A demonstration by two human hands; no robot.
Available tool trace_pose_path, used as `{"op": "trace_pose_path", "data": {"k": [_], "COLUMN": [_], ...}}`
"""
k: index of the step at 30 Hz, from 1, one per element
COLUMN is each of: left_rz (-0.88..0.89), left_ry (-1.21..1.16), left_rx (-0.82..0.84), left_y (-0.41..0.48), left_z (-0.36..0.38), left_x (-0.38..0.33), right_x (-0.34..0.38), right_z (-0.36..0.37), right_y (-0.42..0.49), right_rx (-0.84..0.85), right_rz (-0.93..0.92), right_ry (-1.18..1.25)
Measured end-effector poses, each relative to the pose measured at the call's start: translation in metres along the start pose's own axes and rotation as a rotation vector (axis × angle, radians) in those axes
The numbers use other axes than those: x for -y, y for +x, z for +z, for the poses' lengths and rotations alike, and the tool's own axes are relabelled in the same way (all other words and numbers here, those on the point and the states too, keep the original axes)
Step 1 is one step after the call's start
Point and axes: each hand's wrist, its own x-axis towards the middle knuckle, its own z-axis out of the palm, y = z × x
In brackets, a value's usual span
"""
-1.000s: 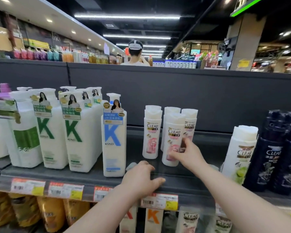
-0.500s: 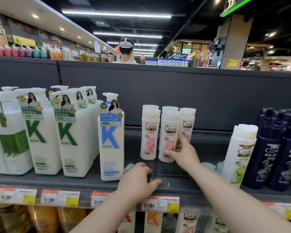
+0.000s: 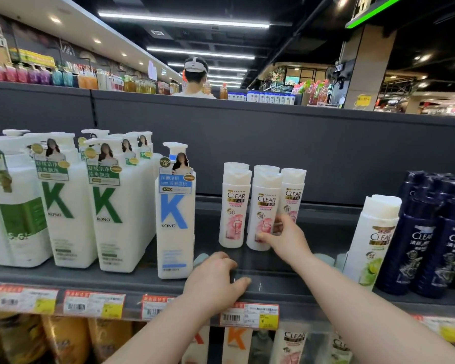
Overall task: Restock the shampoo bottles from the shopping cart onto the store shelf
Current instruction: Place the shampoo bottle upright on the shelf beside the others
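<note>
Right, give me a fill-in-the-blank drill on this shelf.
The right hand holds a pink bottle labelled ____.
The left hand rests on the front edge of the ____.
The tall white bottle beside the pink ones bears a ____ K.
The navy bottles stand to the ____ of the pink ones.
Missing: CLEAR; shelf; blue; right.

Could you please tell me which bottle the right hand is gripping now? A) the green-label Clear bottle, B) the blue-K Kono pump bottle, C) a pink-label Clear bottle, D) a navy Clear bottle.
C: the right hand pinches the lower part of the front pink-label Clear bottle between thumb and fingers.
</note>
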Motion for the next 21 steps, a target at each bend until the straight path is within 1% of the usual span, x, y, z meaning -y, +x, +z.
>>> {"op": "trace_pose_path", "data": {"k": [6,11,15,17,21], "left_rz": [-0.006,0.011,0.028,0.058,0.201], "left_ry": [0.006,0.005,-0.035,-0.047,-0.112], "left_rx": [-0.013,-0.023,-0.008,-0.023,-0.106], "left_y": [0.002,0.001,-0.001,-0.005,-0.022], "left_z": [0.001,-0.002,-0.006,-0.008,-0.006], "left_x": [0.000,-0.001,-0.001,-0.003,-0.015], "right_x": [0.005,0.014,0.018,0.017,0.010], "right_z": [-0.005,-0.014,-0.022,-0.026,-0.037], "right_y": [-0.014,-0.039,-0.068,-0.085,-0.127], "right_rx": [-0.026,-0.050,-0.056,-0.067,-0.114], "right_rz": [0.035,-0.025,-0.025,-0.016,0.016], "right_ry": [-0.084,-0.188,-0.221,-0.236,-0.260]}}
